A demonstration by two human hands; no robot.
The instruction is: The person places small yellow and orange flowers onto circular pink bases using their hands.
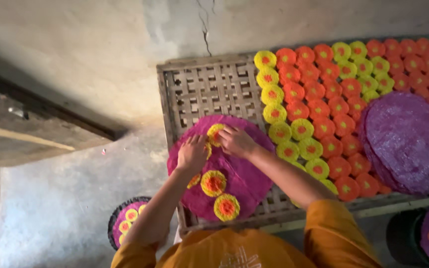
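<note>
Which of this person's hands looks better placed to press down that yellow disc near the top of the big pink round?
Probably the right hand: its fingers already rest on the yellow disc atop the pink round. The left hand lies flat beside it, lower on the round.

no packages, labels, signs or screens anywhere in view

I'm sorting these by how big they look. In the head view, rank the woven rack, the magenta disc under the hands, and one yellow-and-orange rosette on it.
1. Woven rack, largest by far.
2. Magenta disc.
3. Rosette, smallest.
</note>
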